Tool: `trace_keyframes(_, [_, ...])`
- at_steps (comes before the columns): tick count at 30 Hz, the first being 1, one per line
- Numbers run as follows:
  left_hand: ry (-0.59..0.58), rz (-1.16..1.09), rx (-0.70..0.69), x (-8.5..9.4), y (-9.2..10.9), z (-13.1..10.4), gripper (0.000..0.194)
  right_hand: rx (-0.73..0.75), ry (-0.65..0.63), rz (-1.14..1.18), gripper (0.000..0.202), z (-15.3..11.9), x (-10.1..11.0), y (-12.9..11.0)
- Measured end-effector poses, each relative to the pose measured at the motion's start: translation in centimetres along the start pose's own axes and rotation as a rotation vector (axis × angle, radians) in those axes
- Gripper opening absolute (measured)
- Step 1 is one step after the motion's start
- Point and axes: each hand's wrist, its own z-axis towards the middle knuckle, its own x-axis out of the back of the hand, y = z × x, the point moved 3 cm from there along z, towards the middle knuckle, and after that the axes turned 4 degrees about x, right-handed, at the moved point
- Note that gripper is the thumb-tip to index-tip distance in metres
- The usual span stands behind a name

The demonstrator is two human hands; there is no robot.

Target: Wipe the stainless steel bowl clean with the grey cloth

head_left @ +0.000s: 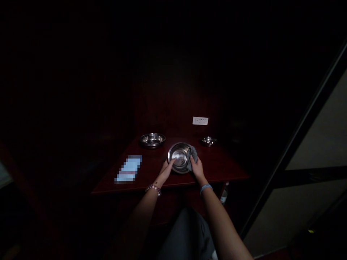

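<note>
A shiny steel bowl (179, 152) is held above the front part of the dark red table, its inside tilted toward me. My left hand (166, 171) grips its lower left rim, with the thumb inside and the other fingers hidden behind. On the right side, my right hand (197, 167) is closed on a grey cloth (193, 153), which it presses over the bowl's right rim. The thumb lies on the cloth; the remaining fingers are mostly out of sight.
Another steel bowl (152, 144) stands at the table's back left, and a smaller steel dish (209, 141) at the back right. A blurred pale-blue item (129, 168) lies on the left of the table (154, 173). A wall socket (200, 121) is behind, a bottle (225, 195) below right.
</note>
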Motion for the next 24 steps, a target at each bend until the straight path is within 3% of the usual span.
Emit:
trace_keyframes(4, [-0.044,0.017,-0.101,-0.2,0.6,-0.4,0.085,-0.035,0.048,-0.012,0.051,0.2,0.5,0.5])
trace_keyframes(10, [-0.159,0.178,-0.054,-1.1,0.6,-1.3,0.11,-0.038,0.085,0.036,0.052,0.6,0.8,1.4])
trace_keyframes(15, [-0.17,0.267,-0.056,-1.2,0.5,-1.4,0.095,-0.017,0.036,0.047,0.049,0.7,0.6,1.8])
trace_keyframes(24, [-0.08,0.085,-0.087,-1.2,0.1,-0.2,0.063,-0.045,0.068,0.026,0.051,0.5,0.6,0.9])
